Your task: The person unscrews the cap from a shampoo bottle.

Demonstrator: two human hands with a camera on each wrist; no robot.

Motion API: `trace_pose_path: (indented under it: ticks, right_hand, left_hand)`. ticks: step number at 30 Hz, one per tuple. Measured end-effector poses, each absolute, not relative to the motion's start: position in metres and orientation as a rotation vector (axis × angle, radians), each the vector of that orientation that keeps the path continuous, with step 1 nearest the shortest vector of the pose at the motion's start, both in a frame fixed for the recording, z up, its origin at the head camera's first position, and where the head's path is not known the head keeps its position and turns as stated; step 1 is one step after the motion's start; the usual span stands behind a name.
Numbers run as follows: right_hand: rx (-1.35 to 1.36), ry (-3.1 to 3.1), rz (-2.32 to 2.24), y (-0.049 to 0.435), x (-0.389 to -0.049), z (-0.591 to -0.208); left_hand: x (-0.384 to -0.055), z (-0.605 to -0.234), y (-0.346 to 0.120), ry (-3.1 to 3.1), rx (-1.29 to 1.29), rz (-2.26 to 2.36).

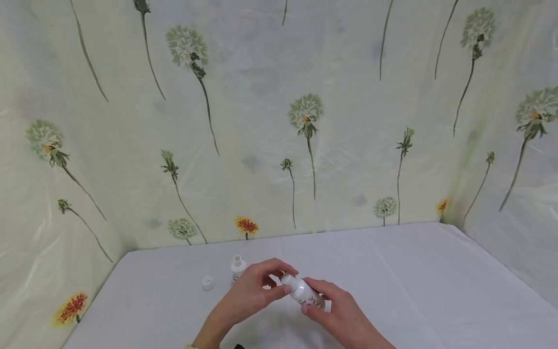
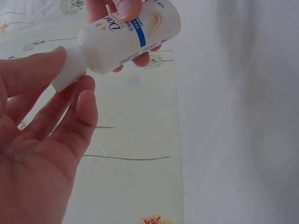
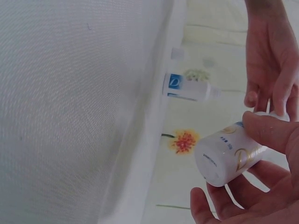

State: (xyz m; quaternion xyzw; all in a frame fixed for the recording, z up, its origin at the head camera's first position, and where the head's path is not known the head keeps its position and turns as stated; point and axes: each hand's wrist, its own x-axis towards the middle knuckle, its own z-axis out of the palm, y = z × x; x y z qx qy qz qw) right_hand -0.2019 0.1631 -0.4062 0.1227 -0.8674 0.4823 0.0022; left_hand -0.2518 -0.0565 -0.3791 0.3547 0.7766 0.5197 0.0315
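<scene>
A small white Dove bottle [image 1: 306, 293] is held tilted above the table between both hands. My right hand [image 1: 344, 310] grips its body near the base, thumb on one side and fingers on the other. With thumb and fingertips, my left hand [image 1: 250, 291] pinches the white cap [image 2: 70, 69] at the bottle's upper end. The cap sits on the bottle's neck; whether it is tight or loose I cannot tell. In the right wrist view, the bottle's round base [image 3: 210, 165] faces the camera, while the left fingers partly hide the cap end.
Behind my left hand a second white bottle [image 1: 237, 264] stands upright with its neck uncovered. A loose white cap [image 1: 208, 283] lies left of it on the white-covered table [image 1: 418, 286]. A flower-printed sheet [image 1: 244, 121] rises behind the table and at both sides.
</scene>
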Motion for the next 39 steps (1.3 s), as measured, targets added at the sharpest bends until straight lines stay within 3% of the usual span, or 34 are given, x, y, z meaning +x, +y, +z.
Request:
trace_pose_path:
  ticks: [30, 39]
  right_hand:
    - [0.437, -2.677, 1.45, 0.1626, -0.201, -0.4075]
    - [0.41, -2.692, 1.494, 0.1621, -0.2004, -0.4059]
  left_hand:
    - [-0.2515, -0.3797, -0.0554, 2.462, 0.982, 1.576]
    - [-0.2524, -0.3768, -0.0631, 2.416, 1.177, 1.551]
